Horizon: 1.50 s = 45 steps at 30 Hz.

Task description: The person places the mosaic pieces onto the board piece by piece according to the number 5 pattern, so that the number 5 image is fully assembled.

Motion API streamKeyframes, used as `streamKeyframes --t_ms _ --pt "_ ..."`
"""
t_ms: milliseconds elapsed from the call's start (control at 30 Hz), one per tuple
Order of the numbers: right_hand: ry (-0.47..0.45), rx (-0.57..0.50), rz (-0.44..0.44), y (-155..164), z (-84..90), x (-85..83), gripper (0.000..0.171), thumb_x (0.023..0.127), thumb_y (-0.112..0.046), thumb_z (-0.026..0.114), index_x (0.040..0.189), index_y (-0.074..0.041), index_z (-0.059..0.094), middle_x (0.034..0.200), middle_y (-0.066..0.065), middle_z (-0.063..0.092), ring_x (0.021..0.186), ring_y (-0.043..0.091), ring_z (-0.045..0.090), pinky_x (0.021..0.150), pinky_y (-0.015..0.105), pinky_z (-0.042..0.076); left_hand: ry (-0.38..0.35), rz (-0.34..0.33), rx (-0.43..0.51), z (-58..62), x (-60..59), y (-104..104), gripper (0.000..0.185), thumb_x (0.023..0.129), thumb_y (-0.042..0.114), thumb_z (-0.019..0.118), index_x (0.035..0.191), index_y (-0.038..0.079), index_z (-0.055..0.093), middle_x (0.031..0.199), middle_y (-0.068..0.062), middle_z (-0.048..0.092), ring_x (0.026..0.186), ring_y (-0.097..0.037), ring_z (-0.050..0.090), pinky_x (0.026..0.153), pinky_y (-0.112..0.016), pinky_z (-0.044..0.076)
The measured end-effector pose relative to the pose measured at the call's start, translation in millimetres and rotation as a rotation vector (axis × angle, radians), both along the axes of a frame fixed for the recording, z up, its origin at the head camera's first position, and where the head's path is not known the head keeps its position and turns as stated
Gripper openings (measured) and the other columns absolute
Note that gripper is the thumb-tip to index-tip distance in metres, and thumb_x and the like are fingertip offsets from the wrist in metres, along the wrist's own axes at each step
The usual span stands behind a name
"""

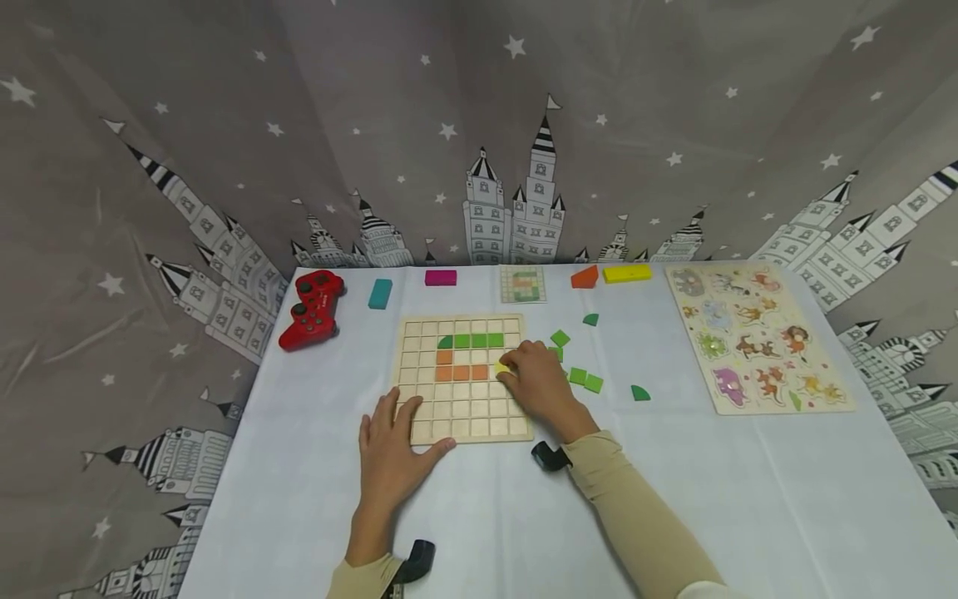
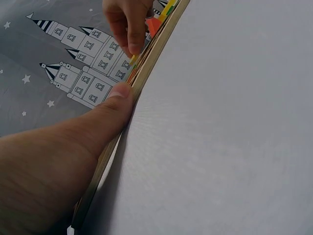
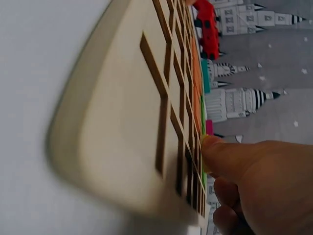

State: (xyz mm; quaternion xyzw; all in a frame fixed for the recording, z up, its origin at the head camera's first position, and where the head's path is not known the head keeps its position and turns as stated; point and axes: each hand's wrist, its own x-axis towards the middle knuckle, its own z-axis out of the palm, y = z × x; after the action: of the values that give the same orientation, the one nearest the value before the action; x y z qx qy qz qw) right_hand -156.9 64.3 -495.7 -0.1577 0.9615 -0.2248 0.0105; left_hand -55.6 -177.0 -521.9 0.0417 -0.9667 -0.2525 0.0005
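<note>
A wooden grid board (image 1: 471,428) lies on the white table. Set in its cells are a dark green quarter-round tile (image 1: 446,342), a row of green square tiles (image 1: 479,340) and several orange tiles (image 1: 461,373). Between thumb and fingers, my right hand (image 1: 545,384) pinches a small yellow tile (image 1: 500,367) at the right end of the lower orange row; the fingers partly cover it. My left hand (image 1: 391,462) rests at the board's front left corner with fingers spread, its thumb (image 2: 117,93) against the board's edge in the left wrist view.
Loose green tiles (image 1: 578,376) lie right of the board. Behind it is a pattern card (image 1: 524,284), with teal (image 1: 380,294), magenta (image 1: 441,278), orange (image 1: 585,277) and yellow blocks (image 1: 627,274) along the back. A red game controller (image 1: 313,309) sits left, an animal puzzle (image 1: 756,341) right.
</note>
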Motion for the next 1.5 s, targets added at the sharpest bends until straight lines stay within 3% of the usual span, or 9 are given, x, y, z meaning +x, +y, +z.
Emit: streamKeyframes --t_ms 267,400,633,933,1200,1400,1500 --pt "-0.03 0.008 -0.036 -10.6 -4.6 3.5 0.026 0.094 -0.031 0.074 0.111 -0.012 0.078 0.099 0.003 0.069 0.092 0.022 0.058 0.085 0.042 0.048 0.047 -0.006 0.009 0.2 4.1 1.8 0.088 0.075 0.058 0.082 0.145 0.012 0.053 0.164 -0.021 0.029 0.154 -0.044 0.021 0.122 -0.069 0.009" --pt "-0.041 0.007 -0.058 -12.4 -7.3 7.0 0.025 0.094 -0.031 0.074 0.11 -0.012 0.079 0.098 0.002 0.069 0.09 0.021 0.057 0.084 0.041 0.047 0.03 -0.011 0.0 -1.6 6.9 3.0 0.089 0.075 0.059 0.082 0.145 0.013 0.052 0.165 -0.02 0.028 0.154 -0.042 0.021 0.123 -0.068 0.008" --pt "-0.011 -0.036 -0.071 -15.0 -8.2 11.6 0.021 0.094 -0.026 0.074 0.106 -0.009 0.079 0.097 0.005 0.071 0.09 0.023 0.059 0.085 0.043 0.048 0.062 -0.013 0.007 0.1 9.0 3.4 0.087 0.074 0.056 0.083 0.143 0.012 0.053 0.163 -0.022 0.031 0.152 -0.042 0.024 0.121 -0.069 0.01" --pt "0.018 -0.035 -0.076 -6.5 -8.5 13.3 0.017 0.094 -0.022 0.074 0.103 -0.011 0.081 0.095 0.003 0.072 0.088 0.024 0.061 0.081 0.04 0.048 -0.015 -0.012 0.007 2.0 4.0 2.2 0.089 0.078 0.059 0.08 0.148 0.014 0.048 0.168 -0.018 0.023 0.157 -0.041 0.016 0.124 -0.066 0.004" --pt "-0.031 -0.087 -0.181 47.3 -1.5 19.9 0.023 0.095 -0.025 0.072 0.112 -0.012 0.078 0.102 0.004 0.07 0.096 0.023 0.058 0.09 0.043 0.046 0.032 -0.008 0.011 1.7 0.2 3.9 0.088 0.076 0.056 0.082 0.146 0.013 0.05 0.166 -0.02 0.025 0.155 -0.042 0.019 0.123 -0.067 0.006" --pt "-0.034 0.032 -0.266 104.1 -6.2 32.9 0.037 0.091 -0.03 0.078 0.121 -0.009 0.074 0.112 0.013 0.069 0.103 0.032 0.059 0.091 0.05 0.046 0.001 -0.005 0.013 3.7 -1.6 1.8 0.089 0.077 0.058 0.081 0.147 0.014 0.049 0.167 -0.018 0.024 0.156 -0.04 0.017 0.125 -0.065 0.004" --pt "-0.032 0.061 -0.263 121.1 -6.7 39.4 0.041 0.089 -0.031 0.08 0.122 -0.008 0.073 0.115 0.015 0.068 0.106 0.035 0.058 0.089 0.053 0.046 -0.019 -0.004 0.009 3.5 -1.2 0.5 0.09 0.078 0.059 0.08 0.148 0.014 0.048 0.168 -0.018 0.022 0.157 -0.039 0.016 0.125 -0.064 0.003"
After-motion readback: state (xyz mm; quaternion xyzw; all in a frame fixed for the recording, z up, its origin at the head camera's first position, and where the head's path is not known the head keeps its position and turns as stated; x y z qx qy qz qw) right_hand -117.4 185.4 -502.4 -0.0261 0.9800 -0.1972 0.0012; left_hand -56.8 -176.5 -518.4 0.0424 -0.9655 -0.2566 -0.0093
